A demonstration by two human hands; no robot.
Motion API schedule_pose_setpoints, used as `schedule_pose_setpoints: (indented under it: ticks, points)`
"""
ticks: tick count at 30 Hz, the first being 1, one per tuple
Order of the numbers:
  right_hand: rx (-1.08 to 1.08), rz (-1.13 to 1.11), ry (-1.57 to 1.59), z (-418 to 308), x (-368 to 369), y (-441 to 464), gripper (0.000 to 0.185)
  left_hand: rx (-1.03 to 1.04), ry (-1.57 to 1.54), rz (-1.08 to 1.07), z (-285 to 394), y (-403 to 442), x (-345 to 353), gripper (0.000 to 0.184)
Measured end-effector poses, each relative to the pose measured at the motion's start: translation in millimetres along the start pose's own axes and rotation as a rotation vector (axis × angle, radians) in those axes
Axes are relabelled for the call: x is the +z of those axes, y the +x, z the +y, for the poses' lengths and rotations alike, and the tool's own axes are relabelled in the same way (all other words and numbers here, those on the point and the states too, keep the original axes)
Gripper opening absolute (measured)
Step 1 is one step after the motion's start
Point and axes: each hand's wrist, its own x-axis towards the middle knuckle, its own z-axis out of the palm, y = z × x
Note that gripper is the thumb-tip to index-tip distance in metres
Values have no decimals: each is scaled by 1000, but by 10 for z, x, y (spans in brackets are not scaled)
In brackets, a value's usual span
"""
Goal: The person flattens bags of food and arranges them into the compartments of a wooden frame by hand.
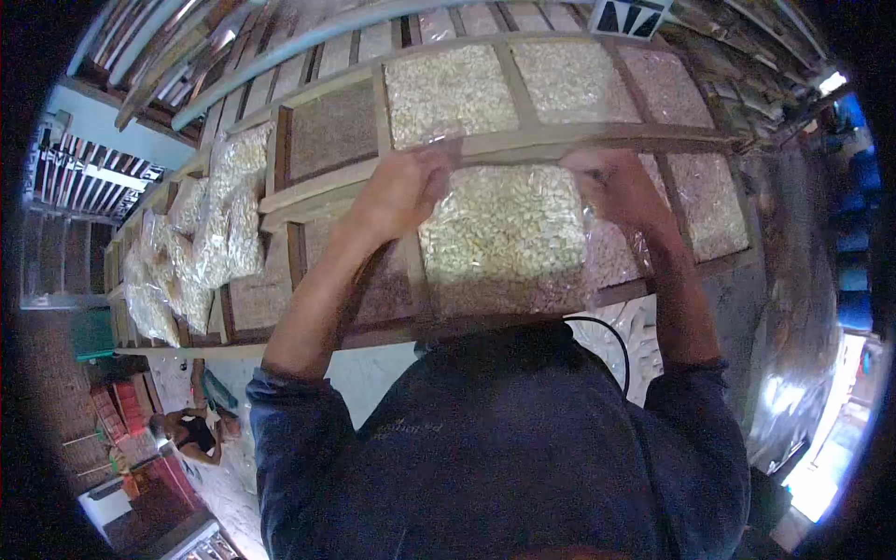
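A flat, clear plastic bag of pale bean-like pieces (504, 224) hangs or rests over a compartment of the wooden rack in front of me. My left hand (411, 182) has its fingers closed at the bag's upper left corner. At the upper right corner, my right hand (607, 187) is closed on the plastic too, somewhat blurred by motion. Beyond both hands, similar filled bags (450, 93) lie flat in the rack's compartments. Whether the held bag's lower edge touches the rack is hard to make out.
Several plump filled bags (201, 243) are heaped on the rack's left end. An uncovered brown compartment (331, 131) lies at upper left. Wooden dividers (523, 140) stand between compartments. Another person (201, 434) sits at lower left. Poles run overhead along the far side.
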Motion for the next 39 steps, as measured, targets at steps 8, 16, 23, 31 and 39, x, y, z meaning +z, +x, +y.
schedule_pose_setpoints:
  ticks: [8,16,23,31,39]
  points:
    - [113,-239,52,-582,-383,-722,15,-186,-76,-420,592,-707,-271,31]
    - [75,-306,60,-843,-235,-1109,21,-147,-294,-308,601,-1054,-19,26]
    - [35,-272,78,-801,-177,-959,16,-210,-335,44,719,-1223,238,22]
    - [95,-12,-32,-105,-156,-131,22,-359,-311,252,1006,-1236,407,23]
    - [20,-85,-24,-255,-61,224,11,-222,-493,262,890,-1320,162,25]
